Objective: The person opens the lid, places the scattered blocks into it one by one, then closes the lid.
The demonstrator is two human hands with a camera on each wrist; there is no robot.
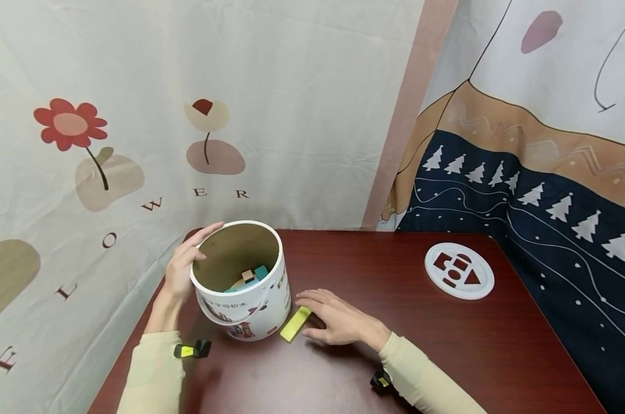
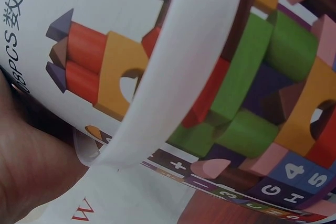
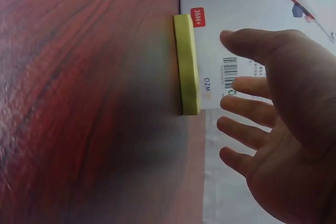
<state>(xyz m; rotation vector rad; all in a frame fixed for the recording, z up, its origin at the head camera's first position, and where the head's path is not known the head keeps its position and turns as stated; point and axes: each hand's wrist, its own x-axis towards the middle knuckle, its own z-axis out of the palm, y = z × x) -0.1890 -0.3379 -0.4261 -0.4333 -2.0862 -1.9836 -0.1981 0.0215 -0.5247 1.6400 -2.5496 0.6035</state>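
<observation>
A white bucket (image 1: 245,310) with printed block pictures stands upright on the table, its mouth uncovered and its handle hanging down in front. My left hand (image 1: 180,267) grips the bucket's left rim; in the left wrist view only part of that hand (image 2: 31,166) shows beside the printed wall. Inside the bucket lie several small blocks (image 1: 247,276), some teal and one wood-coloured. A flat yellow block (image 1: 295,324) lies on the table just right of the bucket. Beside it hovers my right hand (image 1: 338,319), fingers extended and apart from the block in the right wrist view.
On the right part of the dark red table (image 1: 374,270) lies a round white lid (image 1: 459,296) with shaped holes. Printed curtains hang behind the table and along its sides. A black wrist strap piece (image 1: 193,349) sits by the left sleeve.
</observation>
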